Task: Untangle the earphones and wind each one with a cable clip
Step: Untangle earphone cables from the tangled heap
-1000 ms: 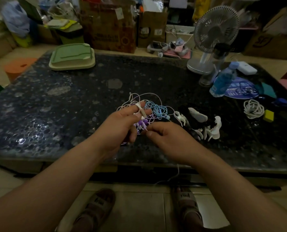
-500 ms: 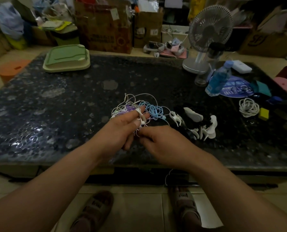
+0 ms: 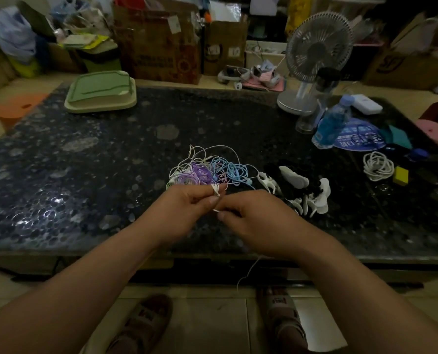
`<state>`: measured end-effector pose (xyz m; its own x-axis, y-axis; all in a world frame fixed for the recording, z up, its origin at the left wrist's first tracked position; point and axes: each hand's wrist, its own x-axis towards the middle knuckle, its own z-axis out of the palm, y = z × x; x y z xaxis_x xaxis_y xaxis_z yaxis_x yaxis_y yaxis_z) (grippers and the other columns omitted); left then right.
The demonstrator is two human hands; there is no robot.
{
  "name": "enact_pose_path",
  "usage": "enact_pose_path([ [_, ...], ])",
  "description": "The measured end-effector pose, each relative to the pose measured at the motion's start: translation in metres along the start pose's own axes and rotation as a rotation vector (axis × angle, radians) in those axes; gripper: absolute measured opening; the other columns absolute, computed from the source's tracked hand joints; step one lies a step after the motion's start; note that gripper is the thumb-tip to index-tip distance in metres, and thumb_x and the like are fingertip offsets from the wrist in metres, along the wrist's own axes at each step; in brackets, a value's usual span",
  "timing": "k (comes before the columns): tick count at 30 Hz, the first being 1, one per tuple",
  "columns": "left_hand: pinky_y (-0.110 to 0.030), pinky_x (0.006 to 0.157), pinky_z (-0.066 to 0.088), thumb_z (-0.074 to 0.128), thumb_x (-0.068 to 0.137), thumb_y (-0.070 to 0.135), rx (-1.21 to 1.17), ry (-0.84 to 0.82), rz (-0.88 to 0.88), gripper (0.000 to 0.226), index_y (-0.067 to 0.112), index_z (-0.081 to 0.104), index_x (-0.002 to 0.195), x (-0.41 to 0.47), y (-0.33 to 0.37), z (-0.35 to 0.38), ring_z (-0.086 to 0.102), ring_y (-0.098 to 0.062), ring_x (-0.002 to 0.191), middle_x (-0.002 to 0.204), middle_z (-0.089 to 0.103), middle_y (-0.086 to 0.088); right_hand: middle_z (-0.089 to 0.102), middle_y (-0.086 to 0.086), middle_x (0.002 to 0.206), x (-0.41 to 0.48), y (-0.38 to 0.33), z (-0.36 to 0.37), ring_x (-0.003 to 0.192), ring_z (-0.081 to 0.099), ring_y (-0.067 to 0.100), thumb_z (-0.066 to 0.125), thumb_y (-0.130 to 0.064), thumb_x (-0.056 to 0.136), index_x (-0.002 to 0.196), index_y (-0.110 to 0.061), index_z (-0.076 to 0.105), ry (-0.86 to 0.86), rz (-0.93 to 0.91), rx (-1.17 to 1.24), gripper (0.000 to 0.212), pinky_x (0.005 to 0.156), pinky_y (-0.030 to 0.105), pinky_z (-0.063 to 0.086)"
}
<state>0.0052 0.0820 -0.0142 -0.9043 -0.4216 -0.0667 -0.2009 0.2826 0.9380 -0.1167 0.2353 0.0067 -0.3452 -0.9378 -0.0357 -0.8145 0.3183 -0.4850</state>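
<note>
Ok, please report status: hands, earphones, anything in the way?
Left hand and right hand both pinch the white cable, close together. Earphones lie tangled on the table behind the hands. Clips beside them, untouched; nothing in the way.

I see the tangled bundle of white, purple and blue earphone cables (image 3: 207,171) lying on the worktop (image 3: 85,187), one white strand (image 3: 215,191) pulled toward the near edge. White plastic cable clips (image 3: 321,199) lie heaped just to its right.

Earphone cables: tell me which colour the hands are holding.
The white cable: it loops round a finger of the left hand and the right hand pinches it. The purple cable and blue cable lie on the table beyond.
</note>
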Motion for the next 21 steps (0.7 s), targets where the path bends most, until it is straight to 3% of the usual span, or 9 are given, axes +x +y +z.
enact_pose_path([
  [3, -0.010, 0.078, 0.056, 0.065, 0.099, 0.004, -0.161, 0.050, -0.061, 0.035, 0.017, 0.068, 0.132, 0.004, -0.004, 0.001, 0.073, 0.004, 0.091, 0.111, 0.079, 0.005, 0.071, -0.010, 0.096, 0.000, 0.001, 0.001, 0.087, 0.063, 0.010, 0.054, -0.039, 0.104, 0.116, -0.037, 0.069, -0.039, -0.042, 0.020, 0.020, 0.079, 0.036, 0.054],
  [6, -0.011, 0.090, 0.053, 0.065, 0.100, 0.008, -0.126, 0.063, -0.036, 0.032, 0.017, 0.071, 0.131, 0.005, -0.005, 0.001, 0.071, 0.001, 0.105, 0.114, 0.078, 0.006, 0.069, -0.007, 0.096, 0.001, -0.006, 0.011, 0.085, 0.062, 0.013, 0.050, -0.036, 0.104, 0.114, -0.035, 0.067, -0.051, -0.100, -0.046, 0.019, 0.075, 0.035, 0.051],
  [8, -0.004, 0.077, 0.047, 0.059, 0.105, 0.019, 0.068, 0.022, 0.007, 0.023, 0.023, 0.078, 0.118, 0.000, 0.000, -0.002, 0.067, 0.014, 0.084, 0.097, 0.078, 0.015, 0.069, -0.009, 0.091, 0.004, -0.003, 0.007, 0.082, 0.062, 0.010, 0.050, -0.038, 0.103, 0.113, -0.034, 0.067, 0.006, -0.073, -0.010, 0.019, 0.074, 0.035, 0.052],
  [10, -0.017, 0.072, 0.047, 0.052, 0.108, 0.034, 0.169, -0.040, 0.010, 0.029, 0.029, 0.080, 0.099, -0.002, -0.001, -0.002, 0.064, 0.006, 0.070, 0.077, 0.075, 0.017, 0.068, -0.013, 0.083, 0.006, 0.005, -0.004, 0.076, 0.061, 0.002, 0.056, -0.038, 0.103, 0.107, -0.032, 0.072, 0.034, 0.004, 0.099, 0.018, 0.071, 0.030, 0.050],
  [13, -0.030, 0.062, 0.040, 0.047, 0.107, 0.046, 0.175, -0.132, -0.046, 0.042, 0.023, 0.066, 0.077, -0.005, -0.001, -0.001, 0.049, -0.004, 0.056, 0.059, 0.053, 0.014, 0.067, -0.011, 0.075, 0.006, 0.014, -0.017, 0.071, 0.061, 0.001, 0.065, -0.032, 0.100, 0.093, -0.024, 0.076, -0.006, 0.086, 0.263, 0.015, 0.067, 0.027, 0.047],
  [16, -0.034, 0.061, 0.045, 0.055, 0.107, 0.036, 0.274, -0.251, 0.033, 0.034, 0.043, 0.068, 0.076, -0.005, 0.002, 0.001, 0.050, -0.007, 0.060, 0.062, 0.055, 0.011, 0.074, -0.001, 0.080, 0.006, 0.018, -0.023, 0.070, 0.066, 0.009, 0.071, -0.027, 0.095, 0.085, -0.018, 0.076, -0.004, 0.150, 0.402, 0.014, 0.068, 0.033, 0.053],
  [19, -0.052, 0.073, 0.056, 0.065, 0.103, 0.030, 0.287, -0.319, 0.044, 0.017, 0.038, 0.075, 0.092, -0.005, 0.002, 0.001, 0.063, -0.027, 0.071, 0.079, 0.069, -0.001, 0.075, 0.005, 0.081, 0.007, 0.023, -0.028, 0.069, 0.067, 0.016, 0.076, -0.026, 0.093, 0.085, -0.013, 0.075, 0.022, 0.185, 0.487, 0.015, 0.067, 0.035, 0.053],
  [21, -0.048, 0.077, 0.059, 0.068, 0.101, 0.025, 0.210, -0.343, 0.028, 0.014, 0.034, 0.078, 0.104, -0.005, 0.001, 0.001, 0.069, -0.028, 0.081, 0.091, 0.075, -0.001, 0.077, 0.006, 0.085, 0.005, 0.025, -0.030, 0.081, 0.073, 0.027, 0.077, -0.026, 0.093, 0.089, -0.013, 0.075, 0.028, 0.173, 0.552, 0.013, 0.075, 0.040, 0.059],
])
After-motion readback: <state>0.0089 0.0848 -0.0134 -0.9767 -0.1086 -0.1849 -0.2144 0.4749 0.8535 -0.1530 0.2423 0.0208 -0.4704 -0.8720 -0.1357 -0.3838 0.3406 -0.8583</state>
